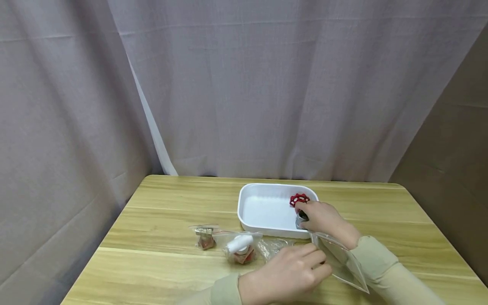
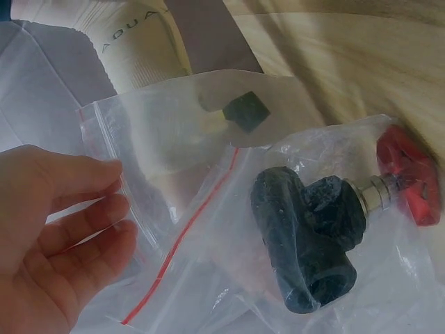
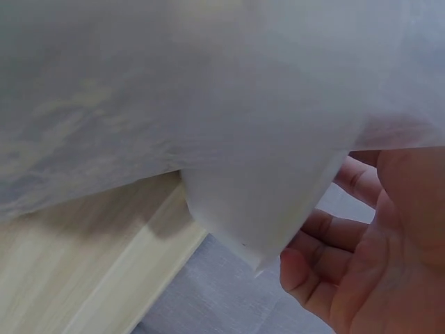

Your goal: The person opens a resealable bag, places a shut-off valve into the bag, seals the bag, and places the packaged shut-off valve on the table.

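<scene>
My left hand pinches the edge of a clear zip bag, which hangs slanting beside the right forearm. The left wrist view shows this hand's thumb and fingertips at the bag's zip edge. At the right end of a white tray, my right hand grips a valve with a red handwheel and a grey body; the fingers cover where the parts join. Bag film blocks the valve in the right wrist view. Below the left hand, another bag contains a dark valve with a red handle.
Left of the hands, a small bag with a brass-coloured fitting and another with a white fitting lie on the wooden table. A crumpled clear bag lies before the tray. Grey curtains surround the table.
</scene>
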`<move>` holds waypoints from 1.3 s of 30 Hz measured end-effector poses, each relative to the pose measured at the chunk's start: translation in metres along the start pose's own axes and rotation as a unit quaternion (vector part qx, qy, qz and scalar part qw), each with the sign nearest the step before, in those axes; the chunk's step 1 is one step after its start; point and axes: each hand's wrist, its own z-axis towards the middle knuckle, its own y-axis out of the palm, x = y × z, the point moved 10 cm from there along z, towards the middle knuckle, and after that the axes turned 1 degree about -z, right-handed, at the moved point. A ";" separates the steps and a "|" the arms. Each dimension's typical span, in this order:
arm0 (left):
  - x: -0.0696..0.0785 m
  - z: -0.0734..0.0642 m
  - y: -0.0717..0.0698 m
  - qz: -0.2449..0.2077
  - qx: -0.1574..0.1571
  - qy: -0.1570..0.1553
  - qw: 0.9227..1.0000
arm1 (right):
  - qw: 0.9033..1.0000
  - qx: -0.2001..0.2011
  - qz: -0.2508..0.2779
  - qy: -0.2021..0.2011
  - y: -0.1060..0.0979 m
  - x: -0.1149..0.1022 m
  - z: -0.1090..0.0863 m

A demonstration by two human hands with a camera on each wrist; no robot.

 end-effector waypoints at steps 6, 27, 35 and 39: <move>-0.001 -0.001 0.000 0.001 0.000 -0.001 1.000 | 0.999 -0.022 0.030 0.001 -0.002 0.001 0.003; 0.000 -0.003 0.000 -0.016 0.004 -0.002 1.000 | 0.976 -0.158 0.145 -0.046 -0.007 -0.006 0.029; 0.001 -0.003 -0.002 -0.012 0.001 0.001 1.000 | 0.957 -0.206 0.203 0.022 0.003 0.015 0.045; 0.001 -0.004 -0.003 -0.008 -0.003 -0.001 1.000 | 0.951 -0.217 0.214 0.047 0.008 0.021 0.054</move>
